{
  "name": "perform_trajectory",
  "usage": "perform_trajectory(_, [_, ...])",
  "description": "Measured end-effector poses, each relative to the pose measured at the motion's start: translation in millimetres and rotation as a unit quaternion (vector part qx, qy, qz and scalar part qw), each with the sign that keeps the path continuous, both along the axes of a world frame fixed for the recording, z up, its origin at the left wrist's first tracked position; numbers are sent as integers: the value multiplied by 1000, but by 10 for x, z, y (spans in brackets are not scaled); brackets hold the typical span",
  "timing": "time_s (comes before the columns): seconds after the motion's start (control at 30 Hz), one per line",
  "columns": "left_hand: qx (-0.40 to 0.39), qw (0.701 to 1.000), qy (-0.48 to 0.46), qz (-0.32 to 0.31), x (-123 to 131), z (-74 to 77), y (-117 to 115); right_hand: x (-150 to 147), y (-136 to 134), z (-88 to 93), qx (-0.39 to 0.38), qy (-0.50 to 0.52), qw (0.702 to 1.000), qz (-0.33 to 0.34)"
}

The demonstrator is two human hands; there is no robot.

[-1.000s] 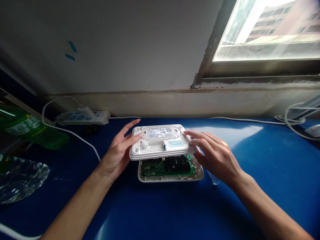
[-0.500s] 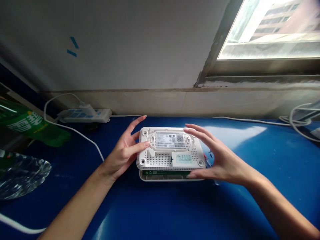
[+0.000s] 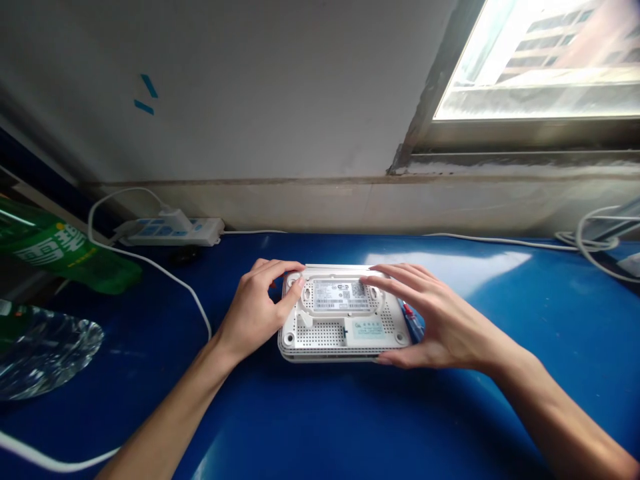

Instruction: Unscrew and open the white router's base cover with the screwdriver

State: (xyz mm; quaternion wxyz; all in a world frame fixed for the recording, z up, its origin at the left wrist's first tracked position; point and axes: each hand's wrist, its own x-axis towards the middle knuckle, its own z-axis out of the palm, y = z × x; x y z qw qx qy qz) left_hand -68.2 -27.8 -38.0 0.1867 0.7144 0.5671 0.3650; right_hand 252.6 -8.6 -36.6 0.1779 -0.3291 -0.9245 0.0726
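A white router (image 3: 320, 333) with a perforated cover and a printed label lies on the blue table between my hands. Its upper cover sits over the lower shell, and a thin dark gap shows along the front edge. My left hand (image 3: 263, 300) grips the router's left back corner, thumb on top and fingers over the back edge. Around the right end curls my right hand (image 3: 435, 320), fingers on the top and back, thumb against the front edge. Behind that hand, a red and blue screwdriver-like tool (image 3: 414, 323) is partly hidden.
A white power strip (image 3: 200, 232) with a plugged-in white cable (image 3: 165, 270) lies at the back left. A green bottle (image 3: 65, 247) and a clear plastic bottle (image 3: 50, 353) lie on the left. Coiled white cable (image 3: 580, 240) sits at the back right, below the window.
The cover has come down onto the lower shell, hiding the green circuit board that showed at the front. My left fingers have closed onto the back left corner.
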Motion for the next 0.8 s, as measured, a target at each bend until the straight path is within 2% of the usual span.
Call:
perform_trajectory(0.07, [40,999,20,-20,11,1,7,3,-6,26,-8,-2,1000,9])
perform_trajectory(0.17, [43,998,16,-35,40,-19,16,14,-15,70,-27,-10,1000,9])
perform_trajectory(0.43, [97,995,13,-24,113,-130,9,48,-32,35,-79,-12,997,-19])
perform_trajectory(0.6, [74,996,14,-44,107,-133,-6,-10,-26,26,-126,5,992,-18])
perform_trajectory(0.8, [92,994,30,-55,120,-131,-15,-52,-49,66,-143,17,989,-35])
